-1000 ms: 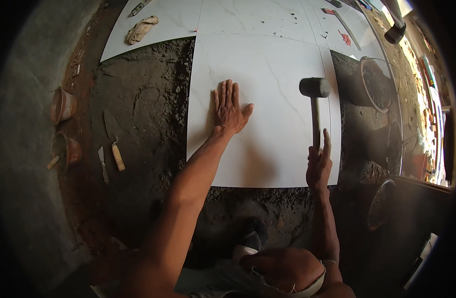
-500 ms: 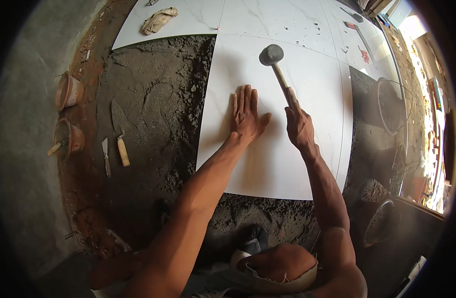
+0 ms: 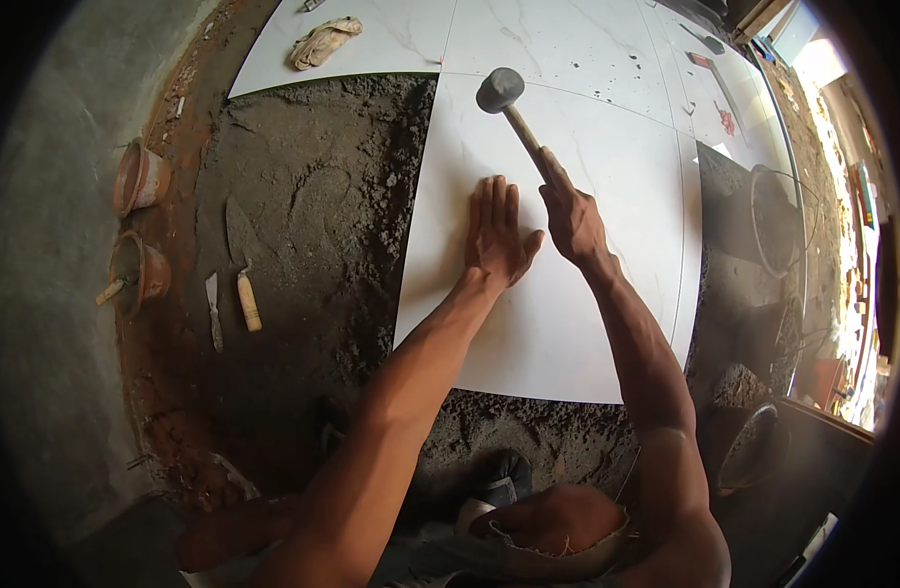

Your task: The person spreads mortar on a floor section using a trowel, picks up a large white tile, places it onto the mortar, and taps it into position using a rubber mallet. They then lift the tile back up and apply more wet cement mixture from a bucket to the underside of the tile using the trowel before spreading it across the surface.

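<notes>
My left hand (image 3: pixel 501 235) lies palm down with fingers stretched out on a large white marble-look tile (image 3: pixel 548 343) on dark mortar. My right hand (image 3: pixel 575 218) grips the wooden handle of a rubber mallet, whose grey head (image 3: pixel 499 90) is over the tile's far part, near its seam with the tiles beyond. To the left, on the rough mortar bed (image 3: pixel 313 167), lie a pointed trowel (image 3: pixel 248 299) with a wooden handle and a narrow putty knife (image 3: pixel 215 314).
Two terracotta-coloured pots (image 3: pixel 146 181) sit along the grey left wall (image 3: pixel 48 274). Farther tiles hold a crumpled cloth (image 3: pixel 327 44) and a metal square (image 3: pixel 720 83). Buckets (image 3: pixel 744 451) stand at the right, near a bright opening. My knee and shoe are at the bottom.
The mallet has swung from the tile's right side toward the middle and farther forward, with my right hand moving inward and up. My left hand appears slightly farther right in view, still flat.
</notes>
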Demonstrator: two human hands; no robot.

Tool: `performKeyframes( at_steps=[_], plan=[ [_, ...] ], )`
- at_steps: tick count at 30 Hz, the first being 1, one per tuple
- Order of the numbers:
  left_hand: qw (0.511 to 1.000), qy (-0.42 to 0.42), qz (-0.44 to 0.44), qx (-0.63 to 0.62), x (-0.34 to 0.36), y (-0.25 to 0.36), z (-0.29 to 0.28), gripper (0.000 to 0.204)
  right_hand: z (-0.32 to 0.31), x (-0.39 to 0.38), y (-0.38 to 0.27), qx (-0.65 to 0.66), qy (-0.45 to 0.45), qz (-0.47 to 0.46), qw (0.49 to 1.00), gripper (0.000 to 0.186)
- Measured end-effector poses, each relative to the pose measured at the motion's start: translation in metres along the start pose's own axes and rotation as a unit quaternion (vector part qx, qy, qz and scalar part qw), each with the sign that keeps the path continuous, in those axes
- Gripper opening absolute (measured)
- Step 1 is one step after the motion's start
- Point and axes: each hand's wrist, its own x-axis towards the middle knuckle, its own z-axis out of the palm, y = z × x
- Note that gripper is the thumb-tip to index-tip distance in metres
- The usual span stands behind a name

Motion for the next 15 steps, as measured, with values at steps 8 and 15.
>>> performKeyframes(
  at_steps=[8, 15],
  plan=[
    [1.0, 0.01, 0.006, -0.014, 0.003, -0.001, 0.006, 0.083, -0.021, -0.049, 0.024, 0.052, 0.064, 0.051, 0.995, 0.063],
    [0.997, -0.024, 0.062, 0.05, 0.091, -0.001, 0.028, 0.087, -0.052, -0.148, 0.033, 0.125, 0.203, 0.147, 0.96, 0.063]
  ],
)
